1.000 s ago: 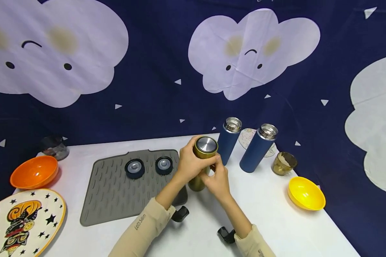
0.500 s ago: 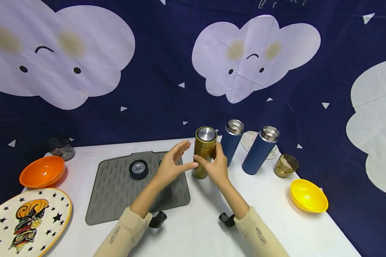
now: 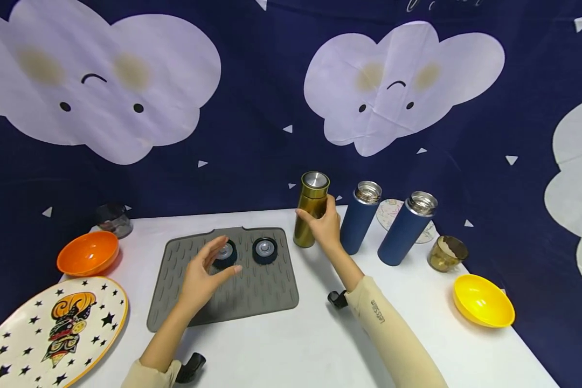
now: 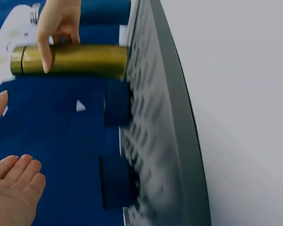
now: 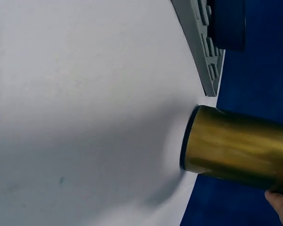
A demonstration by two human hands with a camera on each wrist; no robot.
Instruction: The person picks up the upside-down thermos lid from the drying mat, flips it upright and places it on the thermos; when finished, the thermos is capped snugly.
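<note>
A gold thermos flask with a silver-topped lid stands upright near the back of the table, just right of the grey drying mat. My right hand grips it around the middle, thumb on the near left side; the right wrist view shows its base close over the white table. My left hand hovers over the mat, fingers spread and holding nothing. Two dark round lids lie on that mat, the left one partly hidden behind the left fingers. Two blue flasks without lids stand to the right.
An orange bowl and a large star-patterned plate sit at the left, a dark glass behind them. At the right are a brown glass cup, a yellow bowl and a pale round disc.
Both hands were on the gold flask; the left let go and moved left over the mat. The right hand carried the flask farther back, beside the mat.
</note>
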